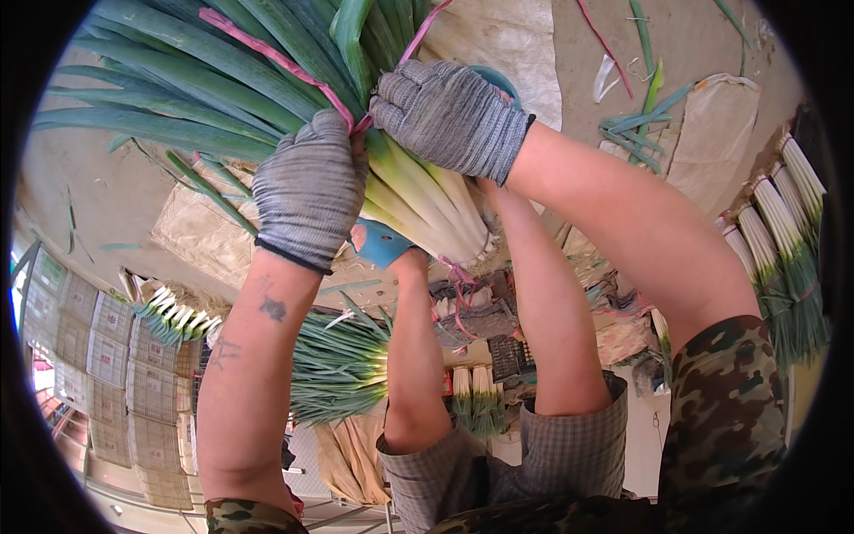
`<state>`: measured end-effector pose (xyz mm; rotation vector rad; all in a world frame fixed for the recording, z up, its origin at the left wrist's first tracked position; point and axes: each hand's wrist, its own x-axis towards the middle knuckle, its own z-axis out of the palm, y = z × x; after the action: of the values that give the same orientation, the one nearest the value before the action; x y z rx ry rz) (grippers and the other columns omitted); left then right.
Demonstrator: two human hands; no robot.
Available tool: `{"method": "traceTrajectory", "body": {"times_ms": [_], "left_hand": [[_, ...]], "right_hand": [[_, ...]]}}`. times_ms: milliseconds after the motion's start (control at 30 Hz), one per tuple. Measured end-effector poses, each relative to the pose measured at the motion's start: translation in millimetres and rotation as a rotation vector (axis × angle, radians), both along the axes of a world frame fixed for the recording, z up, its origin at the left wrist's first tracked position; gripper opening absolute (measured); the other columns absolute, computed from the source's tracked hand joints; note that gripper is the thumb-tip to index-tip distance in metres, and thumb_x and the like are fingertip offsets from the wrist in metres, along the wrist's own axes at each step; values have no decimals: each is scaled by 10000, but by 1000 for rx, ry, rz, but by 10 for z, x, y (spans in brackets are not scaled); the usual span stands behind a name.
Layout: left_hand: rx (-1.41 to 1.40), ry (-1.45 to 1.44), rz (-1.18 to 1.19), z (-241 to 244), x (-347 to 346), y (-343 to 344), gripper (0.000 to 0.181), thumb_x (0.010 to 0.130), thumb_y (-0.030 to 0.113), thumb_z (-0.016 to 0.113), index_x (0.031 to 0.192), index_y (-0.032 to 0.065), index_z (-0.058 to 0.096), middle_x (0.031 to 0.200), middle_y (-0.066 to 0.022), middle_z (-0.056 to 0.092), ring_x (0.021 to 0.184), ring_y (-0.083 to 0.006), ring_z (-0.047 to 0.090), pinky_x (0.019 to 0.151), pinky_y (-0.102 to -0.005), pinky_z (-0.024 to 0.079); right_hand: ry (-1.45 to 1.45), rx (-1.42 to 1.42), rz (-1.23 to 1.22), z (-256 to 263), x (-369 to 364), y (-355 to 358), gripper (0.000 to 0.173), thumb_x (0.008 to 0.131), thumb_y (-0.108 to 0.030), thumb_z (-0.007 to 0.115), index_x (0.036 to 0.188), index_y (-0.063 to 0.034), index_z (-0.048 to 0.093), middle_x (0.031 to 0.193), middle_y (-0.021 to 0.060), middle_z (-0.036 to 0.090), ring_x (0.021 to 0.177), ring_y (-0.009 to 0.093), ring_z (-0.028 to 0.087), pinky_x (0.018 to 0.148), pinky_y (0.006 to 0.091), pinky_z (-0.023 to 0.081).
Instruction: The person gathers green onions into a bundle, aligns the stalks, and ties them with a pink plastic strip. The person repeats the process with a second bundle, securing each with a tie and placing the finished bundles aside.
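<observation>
A large bundle of long green onions lies before me, its dark green leaves spreading to the upper left and its white root ends towards my legs. Around its middle runs a pink plastic tie strip. My left hand, in a grey knitted glove, is closed on the strip at the left side of the bundle. Close beside it, my right hand, gloved alike, grips the strip on the other side, its fingers curled against the leaves. A second pink tie circles the bundle near the roots.
Blue sandals on my feet flank the bundle. Tied onion bundles stand at the right, and more onions lie behind my left leg. Plastic crates are stacked at the left. Cut leaves and sacking litter the floor.
</observation>
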<state>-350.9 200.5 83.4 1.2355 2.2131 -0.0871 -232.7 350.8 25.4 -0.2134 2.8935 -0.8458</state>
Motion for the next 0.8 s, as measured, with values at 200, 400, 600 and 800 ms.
{"method": "traceTrajectory", "body": {"times_ms": [200, 400, 600, 800], "left_hand": [[-299, -47, -37, -72, -44, 150, 241, 933, 326, 553, 1002, 95, 570, 874, -168, 690, 796, -368, 681, 684, -482, 540], [-274, -93, -8, -231, -54, 153, 343, 911, 378, 579, 1112, 100, 586, 952, -173, 700, 842, -369, 682, 729, -473, 544], [-118, -121, -23, -119, -156, 63, 249, 907, 325, 590, 972, 91, 533, 813, -163, 674, 748, -379, 662, 651, -483, 525], [-40, -190, 22, -57, -187, 22, 243, 904, 309, 611, 979, 91, 534, 788, -165, 660, 760, -382, 657, 661, -488, 522]], "right_hand": [[5, 103, 54, 44, -159, -62, 183, 794, -197, 574, 893, -70, 661, 915, 78, 628, 888, 226, 623, 691, 348, 539], [-143, -2, 123, 0, -377, 119, 156, 811, -170, 611, 891, -79, 709, 827, 96, 690, 851, 284, 676, 684, 405, 553], [-464, -422, -2, -58, -507, 195, 223, 791, -211, 641, 988, -134, 712, 855, 137, 703, 788, 325, 678, 732, 441, 535], [-765, -463, 197, -181, -607, 258, 186, 721, -219, 651, 835, -80, 701, 736, 141, 666, 743, 314, 653, 690, 417, 513]]}}
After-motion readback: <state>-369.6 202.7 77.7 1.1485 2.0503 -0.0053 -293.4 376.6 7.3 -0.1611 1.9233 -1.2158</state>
